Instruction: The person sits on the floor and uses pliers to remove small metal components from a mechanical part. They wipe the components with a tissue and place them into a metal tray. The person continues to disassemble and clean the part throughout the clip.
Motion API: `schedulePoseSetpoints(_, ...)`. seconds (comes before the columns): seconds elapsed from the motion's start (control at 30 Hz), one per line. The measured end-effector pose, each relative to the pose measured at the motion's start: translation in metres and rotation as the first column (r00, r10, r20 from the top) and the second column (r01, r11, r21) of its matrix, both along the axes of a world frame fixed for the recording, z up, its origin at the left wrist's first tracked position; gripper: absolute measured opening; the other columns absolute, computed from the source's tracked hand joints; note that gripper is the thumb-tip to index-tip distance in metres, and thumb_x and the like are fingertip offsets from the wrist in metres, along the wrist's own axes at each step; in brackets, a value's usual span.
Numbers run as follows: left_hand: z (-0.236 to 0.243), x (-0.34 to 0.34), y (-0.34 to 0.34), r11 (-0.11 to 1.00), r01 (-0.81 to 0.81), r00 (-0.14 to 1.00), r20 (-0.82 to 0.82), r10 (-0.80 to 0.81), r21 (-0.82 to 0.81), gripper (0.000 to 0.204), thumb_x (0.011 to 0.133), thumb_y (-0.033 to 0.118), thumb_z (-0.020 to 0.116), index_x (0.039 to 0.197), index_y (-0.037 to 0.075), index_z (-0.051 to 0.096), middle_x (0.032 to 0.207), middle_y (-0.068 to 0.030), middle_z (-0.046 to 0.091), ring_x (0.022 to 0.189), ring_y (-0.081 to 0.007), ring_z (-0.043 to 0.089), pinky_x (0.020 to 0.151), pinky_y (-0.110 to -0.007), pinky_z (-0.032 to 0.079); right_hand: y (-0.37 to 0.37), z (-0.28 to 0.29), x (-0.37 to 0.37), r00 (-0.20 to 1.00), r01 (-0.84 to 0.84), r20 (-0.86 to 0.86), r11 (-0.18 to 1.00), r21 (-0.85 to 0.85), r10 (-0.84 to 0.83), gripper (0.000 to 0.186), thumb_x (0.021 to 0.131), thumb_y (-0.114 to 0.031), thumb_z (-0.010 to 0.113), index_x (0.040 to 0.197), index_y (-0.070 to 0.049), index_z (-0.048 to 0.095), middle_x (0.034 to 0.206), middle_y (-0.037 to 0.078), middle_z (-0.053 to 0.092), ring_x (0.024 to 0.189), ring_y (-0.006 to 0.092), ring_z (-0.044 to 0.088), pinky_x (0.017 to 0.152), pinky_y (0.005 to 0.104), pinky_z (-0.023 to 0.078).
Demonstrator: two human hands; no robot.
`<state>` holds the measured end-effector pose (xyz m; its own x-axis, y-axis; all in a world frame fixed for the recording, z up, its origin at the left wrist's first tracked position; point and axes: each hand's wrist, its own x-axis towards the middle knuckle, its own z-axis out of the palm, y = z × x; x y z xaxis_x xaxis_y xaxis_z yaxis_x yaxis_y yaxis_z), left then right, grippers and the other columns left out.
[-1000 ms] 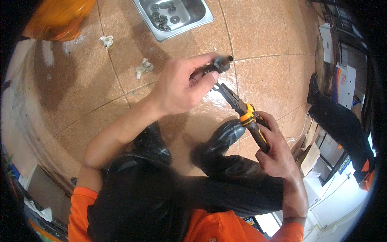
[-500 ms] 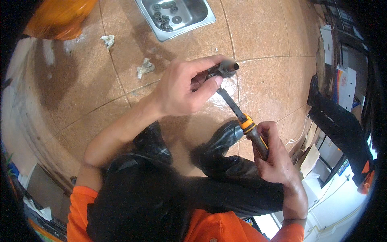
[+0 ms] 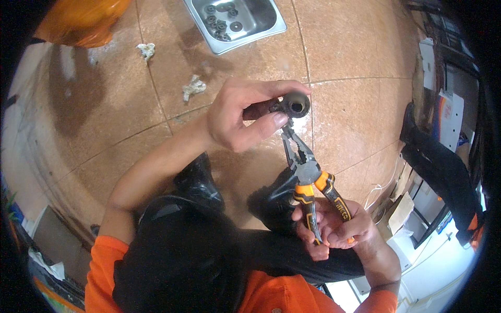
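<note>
My 2 hands, 1 left hand (image 3: 232,115) and 1 right hand (image 3: 359,227), with 2 orange sleeves (image 3: 107,261). I count 1 dark cylindrical part (image 3: 303,99) with 1 visible bore, and 1 pair of combination pliers (image 3: 305,171) comprising 2 jaws and 2 orange-and-black handles (image 3: 311,216). Also shown: 1 metal tray (image 3: 250,43); at least 6 small dark round parts (image 3: 222,26), whose overlap prevents me from giving an exact total; 2 crumpled scraps (image 3: 194,87); my 2 black boots (image 3: 201,182); and 1 trouser leg (image 3: 443,167) of 1 other person.
</note>
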<state>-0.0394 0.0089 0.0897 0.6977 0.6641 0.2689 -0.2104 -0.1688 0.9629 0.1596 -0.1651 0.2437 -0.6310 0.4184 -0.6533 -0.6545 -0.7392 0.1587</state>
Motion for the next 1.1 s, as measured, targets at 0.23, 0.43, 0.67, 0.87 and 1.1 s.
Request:
schedulePoseSetpoints(0.23,0.001,0.000,-0.007,0.966,-0.052,0.998,0.013,0.057,-0.254,0.044,0.087,0.018,0.055,0.122,-0.007,0.060,0.104,-0.0142,0.071,0.090,-0.0164,0.068,0.081,-0.028,0.052,0.003,0.003,-0.002,0.994,-0.061,0.098,0.996,0.060,0.055,0.105,0.068,0.014,0.062,0.156,-0.011,0.009,0.153,0.031,0.028,0.132,0.0467,0.044,0.105,0.0524,0.042)
schedulePoseSetpoints(0.43,-0.010,0.002,-0.004,0.861,-0.045,0.992,0.080,0.099,-0.506,0.049,0.092,0.019,0.053,0.130,-0.010,0.053,0.103,-0.0147,0.070,0.090,-0.0165,0.068,0.082,-0.027,0.052,0.010,0.016,0.013,0.775,-0.453,0.542,0.884,0.117,0.326,0.087,0.062,0.014,0.057,0.143,-0.006,0.033,0.133,0.021,0.045,0.121,0.0361,0.052,0.099,0.0398,0.043)
schedulePoseSetpoints(0.67,0.019,0.003,0.002,0.851,-0.140,0.989,-0.112,0.097,-0.507,0.035,0.096,0.015,0.058,0.121,-0.010,0.059,0.081,-0.0048,0.068,0.073,-0.0060,0.062,0.060,-0.022,0.049,0.019,0.026,-0.007,-0.504,-0.854,0.833,0.275,-0.441,-0.228,0.052,0.066,0.011,0.058,0.117,0.000,0.057,0.126,0.024,0.046,0.117,0.0411,0.050,0.102,0.0491,0.039)
schedulePoseSetpoints(0.87,0.023,0.007,0.003,0.778,-0.056,0.976,-0.198,-0.089,-0.626,0.026,0.098,0.015,0.055,0.108,-0.006,0.065,0.076,-0.0050,0.068,0.067,-0.0060,0.061,0.058,-0.024,0.046,0.017,0.014,-0.003,-0.745,-0.559,0.368,0.218,-0.800,-0.556,0.044,0.071,0.003,0.062,0.114,-0.004,0.060,0.136,0.018,0.044,0.126,0.0370,0.045,0.110,0.0655,0.023)
schedulePoseSetpoints(1.1,0.028,0.008,0.001,0.785,-0.007,0.953,-0.242,-0.182,-0.619,0.025,0.098,0.022,0.059,0.098,0.000,0.068,0.072,0.0058,0.055,0.065,-0.0014,0.046,0.057,-0.021,0.037,0.016,0.015,-0.004,-0.759,-0.501,0.327,0.185,-0.846,-0.563,0.039,0.071,0.000,0.063,0.109,-0.006,0.062,0.137,0.013,0.043,0.128,0.0322,0.042,0.114,0.0675,0.016)
